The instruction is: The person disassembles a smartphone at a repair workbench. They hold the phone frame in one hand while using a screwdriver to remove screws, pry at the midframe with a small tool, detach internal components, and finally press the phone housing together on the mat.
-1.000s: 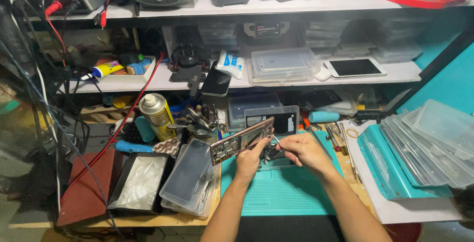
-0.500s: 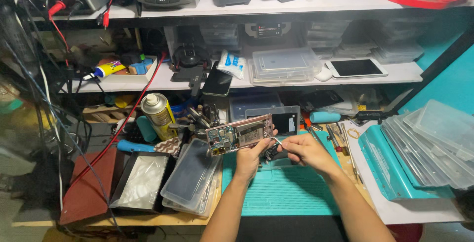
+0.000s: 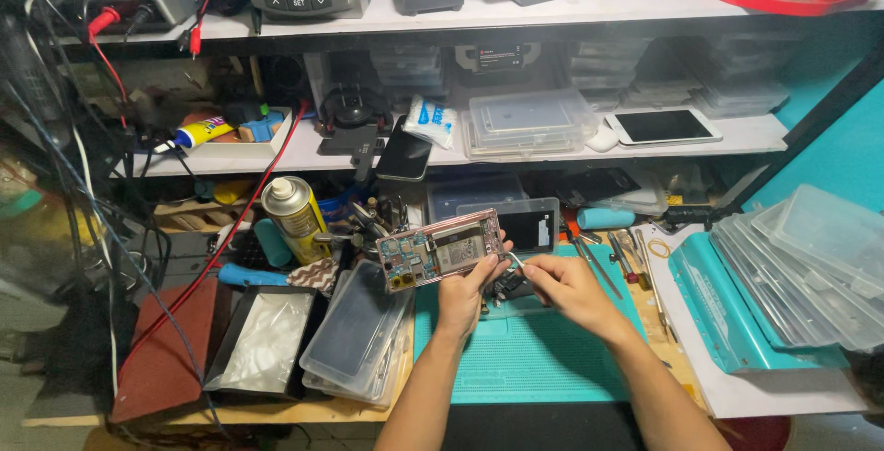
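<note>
My left hand (image 3: 468, 293) holds an opened phone (image 3: 439, 249) with a pink frame, its circuit boards facing me, raised above the teal work mat (image 3: 534, 359). Fingers grip its right end. My right hand (image 3: 566, 287) pinches thin metal tweezers (image 3: 516, 261), whose tips point at the phone's right edge. Both hands hover close together over the mat's far side.
A yellow spray can (image 3: 296, 215) and clear plastic cases (image 3: 354, 331) sit left of the mat. Stacked clear lids (image 3: 810, 267) lie on a teal tray at right. Small tools (image 3: 617, 253) are behind my right hand. Shelves above hold a tablet (image 3: 663, 126) and instruments; red cables hang at left.
The phone has turned from edge-on and tilted to lying flatter with its open inside facing me. My right hand has brought the tweezers up to its right edge.
</note>
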A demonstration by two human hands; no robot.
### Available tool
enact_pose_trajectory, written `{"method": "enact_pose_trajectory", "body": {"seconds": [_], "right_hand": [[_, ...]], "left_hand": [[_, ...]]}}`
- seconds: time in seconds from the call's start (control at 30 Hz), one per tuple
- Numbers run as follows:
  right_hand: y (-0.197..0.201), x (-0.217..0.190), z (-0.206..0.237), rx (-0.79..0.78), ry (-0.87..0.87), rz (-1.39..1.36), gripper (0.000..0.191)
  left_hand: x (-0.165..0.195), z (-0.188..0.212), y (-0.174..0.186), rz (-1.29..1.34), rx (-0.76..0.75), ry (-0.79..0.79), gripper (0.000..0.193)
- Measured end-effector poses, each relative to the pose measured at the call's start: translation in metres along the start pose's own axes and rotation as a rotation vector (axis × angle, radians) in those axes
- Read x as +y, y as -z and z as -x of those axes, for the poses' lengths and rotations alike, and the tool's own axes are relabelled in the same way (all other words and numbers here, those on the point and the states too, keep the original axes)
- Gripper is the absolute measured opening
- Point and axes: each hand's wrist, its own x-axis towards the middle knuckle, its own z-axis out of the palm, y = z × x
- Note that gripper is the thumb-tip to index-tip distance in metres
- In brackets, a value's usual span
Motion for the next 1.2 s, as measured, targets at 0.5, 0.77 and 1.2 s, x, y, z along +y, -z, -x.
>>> {"method": "enact_pose_trajectory", "body": {"seconds": [0.5, 0.77, 1.2], "right_hand": [[-0.005, -0.012, 0.005, 0.143, 0.131, 0.26, 0.025], [0.003, 0.003, 0.004, 0.077, 0.053, -0.125, 0.025], [0.03, 0.041, -0.002, -0.078, -0.204, 0.346, 0.03]], "left_hand": [[-0.007, 0.0, 0.004, -0.066, -0.058, -0.027, 0.042], [-0.006, -0.002, 0.002, -0.118, 0.005, -0.068, 0.038], [-0.017, -0.012, 0.025, -0.419, 0.337, -0.23, 0.026]]}}
